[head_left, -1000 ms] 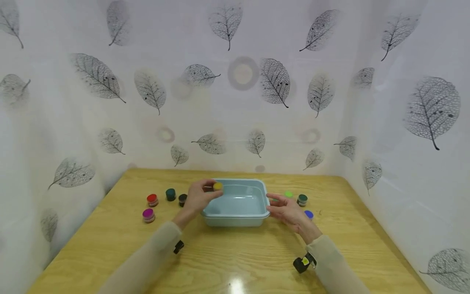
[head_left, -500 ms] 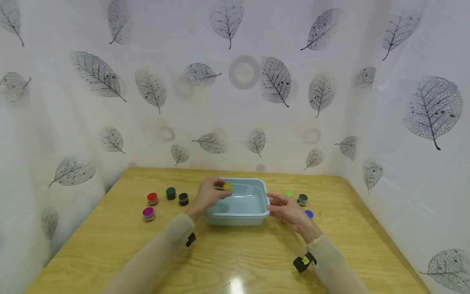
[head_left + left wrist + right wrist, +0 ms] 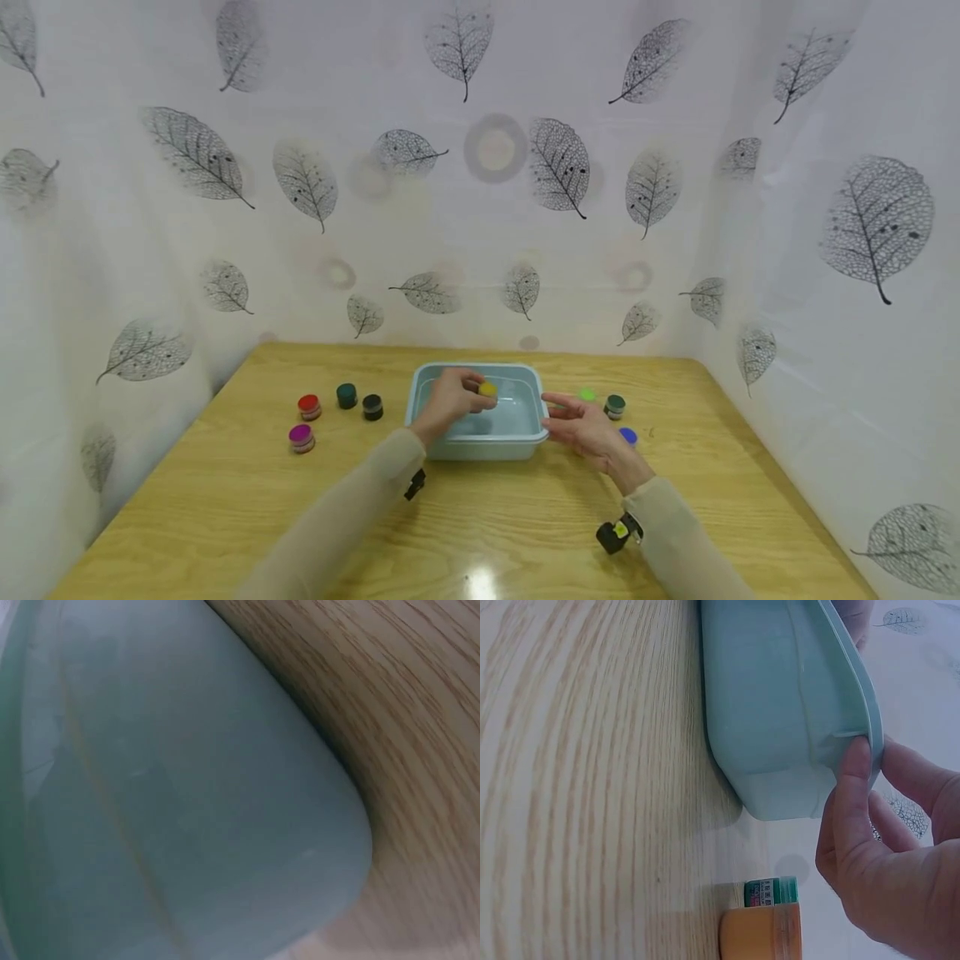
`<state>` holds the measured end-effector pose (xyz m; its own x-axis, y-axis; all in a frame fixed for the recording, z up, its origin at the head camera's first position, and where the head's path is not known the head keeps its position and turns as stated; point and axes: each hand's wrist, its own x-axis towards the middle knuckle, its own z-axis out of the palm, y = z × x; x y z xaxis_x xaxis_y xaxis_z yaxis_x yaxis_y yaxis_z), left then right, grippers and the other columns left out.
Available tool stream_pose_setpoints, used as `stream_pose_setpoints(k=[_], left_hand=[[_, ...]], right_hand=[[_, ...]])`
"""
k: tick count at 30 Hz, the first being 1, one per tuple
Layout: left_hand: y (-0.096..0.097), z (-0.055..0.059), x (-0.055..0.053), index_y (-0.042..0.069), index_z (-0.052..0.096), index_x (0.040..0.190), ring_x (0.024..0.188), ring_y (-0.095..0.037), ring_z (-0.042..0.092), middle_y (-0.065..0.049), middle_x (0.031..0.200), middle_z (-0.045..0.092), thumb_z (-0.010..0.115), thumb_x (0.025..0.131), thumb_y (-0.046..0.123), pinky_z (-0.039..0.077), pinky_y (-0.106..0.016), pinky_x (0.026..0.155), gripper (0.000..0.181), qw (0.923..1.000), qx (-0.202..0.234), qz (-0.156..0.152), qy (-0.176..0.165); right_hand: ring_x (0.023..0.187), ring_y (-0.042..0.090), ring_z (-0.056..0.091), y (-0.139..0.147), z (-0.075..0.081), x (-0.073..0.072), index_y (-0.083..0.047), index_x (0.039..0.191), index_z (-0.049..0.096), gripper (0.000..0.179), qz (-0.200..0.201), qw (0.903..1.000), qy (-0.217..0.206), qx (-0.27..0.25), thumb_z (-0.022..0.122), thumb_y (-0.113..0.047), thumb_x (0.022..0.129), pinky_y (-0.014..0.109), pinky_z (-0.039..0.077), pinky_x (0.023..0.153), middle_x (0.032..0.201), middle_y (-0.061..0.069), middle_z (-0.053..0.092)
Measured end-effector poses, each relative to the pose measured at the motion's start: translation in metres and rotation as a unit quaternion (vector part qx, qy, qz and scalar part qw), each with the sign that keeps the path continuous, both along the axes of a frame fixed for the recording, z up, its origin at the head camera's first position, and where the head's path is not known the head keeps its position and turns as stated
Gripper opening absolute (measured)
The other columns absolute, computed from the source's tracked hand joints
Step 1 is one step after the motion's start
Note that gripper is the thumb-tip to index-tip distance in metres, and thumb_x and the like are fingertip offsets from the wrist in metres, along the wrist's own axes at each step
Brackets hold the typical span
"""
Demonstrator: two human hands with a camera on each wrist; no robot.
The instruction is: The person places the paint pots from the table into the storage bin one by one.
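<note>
My left hand [image 3: 452,397] pinches a small jar with a yellow lid [image 3: 487,389] over the inside of the pale blue basin [image 3: 472,451]. The jar's lower part is hidden by the fingers. In the left wrist view only the basin's outer wall [image 3: 210,795] and the table show, not the hand. At the basin's right side, my right hand [image 3: 588,429] holds the rim between thumb and fingers, as the right wrist view shows its fingers [image 3: 855,799] at the rim [image 3: 866,697].
Left of the basin stand jars with red [image 3: 309,407], magenta [image 3: 302,438], dark green [image 3: 347,396] and black [image 3: 372,407] lids. At right are light green [image 3: 587,395], dark green [image 3: 615,407] and blue [image 3: 628,436] lids. A leaf-patterned curtain [image 3: 480,233] surrounds the wooden table [image 3: 480,517].
My left hand has moved rightward with the yellow-lidded jar, from the basin's left rim to over its middle. The right hand has stayed at the right rim.
</note>
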<state>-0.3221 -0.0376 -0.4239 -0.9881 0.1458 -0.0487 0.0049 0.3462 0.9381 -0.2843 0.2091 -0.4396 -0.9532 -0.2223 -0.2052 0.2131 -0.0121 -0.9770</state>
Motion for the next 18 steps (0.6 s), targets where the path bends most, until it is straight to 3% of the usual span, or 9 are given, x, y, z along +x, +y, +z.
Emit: stream_pose_setpoints(k=[5,12,18], left_hand=[[0.005,-0.004,-0.005,-0.003,0.067,0.11,0.085,-0.022,0.067,-0.016,0.104,0.067,0.083,0.072,0.0,0.061,-0.029,0.073,0.042,0.9994,0.023,-0.014,-0.019],[0.009,-0.011,-0.009,-0.002,0.067,0.105,0.081,-0.022,0.064,-0.013,0.099,0.066,0.084,0.07,-0.001,0.06,-0.03,0.068,0.039,0.9986,-0.006,-0.044,-0.031],[0.013,-0.014,-0.012,-0.006,0.066,0.101,0.075,-0.019,0.063,-0.016,0.097,0.068,0.082,0.068,-0.005,0.06,-0.027,0.063,0.037,0.999,-0.018,-0.039,-0.015]], right_hand=[[0.111,0.025,0.063,-0.001,0.0,-0.001,-0.001,0.147,0.041,0.06,0.003,1.0,-0.002,0.004,0.066,-0.003,0.092,0.031,0.056,0.092,0.134,0.025,0.049],[0.117,0.031,0.06,-0.001,0.0,0.0,-0.001,0.147,0.041,0.06,0.003,0.9999,-0.004,0.01,0.065,-0.002,0.092,0.033,0.056,0.093,0.138,0.028,0.046],[0.12,0.033,0.058,-0.002,0.0,-0.001,-0.002,0.147,0.042,0.06,0.004,0.9999,-0.01,0.005,0.065,-0.001,0.092,0.032,0.057,0.092,0.139,0.027,0.045]])
